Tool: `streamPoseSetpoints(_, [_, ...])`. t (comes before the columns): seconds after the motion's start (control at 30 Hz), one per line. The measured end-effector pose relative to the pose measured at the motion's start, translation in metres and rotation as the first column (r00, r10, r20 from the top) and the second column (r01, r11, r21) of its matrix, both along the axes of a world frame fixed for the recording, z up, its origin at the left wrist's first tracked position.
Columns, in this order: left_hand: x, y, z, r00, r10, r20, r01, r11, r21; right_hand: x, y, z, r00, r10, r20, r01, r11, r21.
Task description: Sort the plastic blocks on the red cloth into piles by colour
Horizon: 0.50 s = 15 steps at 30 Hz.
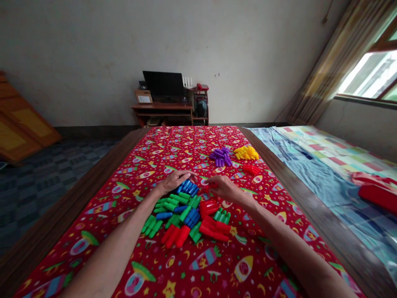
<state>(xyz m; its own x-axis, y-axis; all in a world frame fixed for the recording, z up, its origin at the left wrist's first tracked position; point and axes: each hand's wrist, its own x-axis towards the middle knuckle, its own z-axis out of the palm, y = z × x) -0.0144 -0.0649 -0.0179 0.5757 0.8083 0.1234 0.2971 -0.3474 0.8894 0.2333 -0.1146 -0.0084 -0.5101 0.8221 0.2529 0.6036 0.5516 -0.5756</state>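
A mixed heap of bullet-shaped plastic blocks lies in front of me, with green blocks, blue blocks and red blocks jumbled together. My left hand rests at the heap's far left edge, fingers stretched out and loosely curved beside more blue blocks; whether it presses on them is hard to see. Across from it, my right hand is closed at the fingertips on a red block, partly hidden and hard to tell from the red cloth.
Farther off on the red patterned tablecloth are a purple pile, a yellow pile and a few red blocks. A bed adjoins the table's right side. A desk with a monitor stands against the wall.
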Motion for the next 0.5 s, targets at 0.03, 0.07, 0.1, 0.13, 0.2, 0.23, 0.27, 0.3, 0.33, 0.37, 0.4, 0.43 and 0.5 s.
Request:
streamPoseSetpoints(0.03, [0.000, 0.000, 0.000, 1.000, 0.003, 0.003, -0.003, 1.000, 0.003, 0.012, 0.007, 0.003, 0.996, -0.087, -0.009, 0.088, 0.995, 0.046])
streamPoseSetpoints(0.07, [0.000, 0.000, -0.001, 1.000, 0.006, 0.004, -0.006, 1.000, 0.004, 0.026, 0.015, 0.005, 0.984, -0.177, -0.020, 0.178, 0.979, 0.096])
streamPoseSetpoints(0.1, [-0.001, 0.000, -0.001, 1.000, 0.009, 0.002, -0.009, 1.000, 0.003, 0.041, 0.021, 0.007, 0.964, -0.263, -0.028, 0.264, 0.954, 0.139])
streamPoseSetpoints(0.13, [-0.001, 0.000, -0.001, 1.000, 0.009, 0.000, -0.009, 1.000, 0.000, 0.057, 0.027, 0.009, 0.940, -0.341, -0.028, 0.341, 0.925, 0.168])
streamPoseSetpoints(0.2, [0.000, 0.000, -0.001, 1.000, 0.006, 0.002, -0.006, 1.000, -0.005, 0.087, 0.035, 0.009, 0.881, -0.473, 0.007, 0.463, 0.866, 0.190])
streamPoseSetpoints(0.23, [0.000, 0.000, -0.001, 1.000, 0.004, 0.008, -0.004, 1.000, -0.006, 0.099, 0.037, 0.008, 0.852, -0.523, 0.034, 0.508, 0.839, 0.192])
streamPoseSetpoints(0.27, [0.001, 0.000, -0.001, 1.000, 0.002, 0.014, -0.002, 1.000, -0.007, 0.110, 0.038, 0.007, 0.823, -0.566, 0.051, 0.547, 0.812, 0.203])
streamPoseSetpoints(0.3, [0.001, 0.000, -0.001, 1.000, 0.002, 0.020, -0.002, 1.000, -0.007, 0.116, 0.038, 0.007, 0.797, -0.602, 0.050, 0.578, 0.784, 0.227])
streamPoseSetpoints(0.33, [0.001, 0.000, -0.001, 1.000, 0.004, 0.024, -0.003, 1.000, -0.008, 0.120, 0.037, 0.008, 0.779, -0.627, 0.028, 0.600, 0.757, 0.258])
streamPoseSetpoints(0.37, [0.002, 0.000, 0.000, 1.000, 0.005, 0.023, -0.005, 1.000, -0.010, 0.119, 0.036, 0.010, 0.771, -0.637, -0.009, 0.613, 0.737, 0.287])
streamPoseSetpoints(0.4, [0.002, 0.000, 0.000, 1.000, 0.008, 0.018, -0.008, 1.000, -0.011, 0.115, 0.034, 0.013, 0.775, -0.630, -0.047, 0.612, 0.731, 0.300])
streamPoseSetpoints(0.43, [0.002, 0.000, 0.000, 1.000, 0.010, 0.009, -0.010, 1.000, -0.012, 0.107, 0.030, 0.018, 0.799, -0.598, -0.069, 0.590, 0.754, 0.288])
streamPoseSetpoints(0.5, [0.001, -0.001, -0.001, 1.000, 0.010, -0.005, -0.010, 1.000, -0.012, 0.083, 0.019, 0.029, 0.901, -0.432, -0.035, 0.431, 0.885, 0.178])
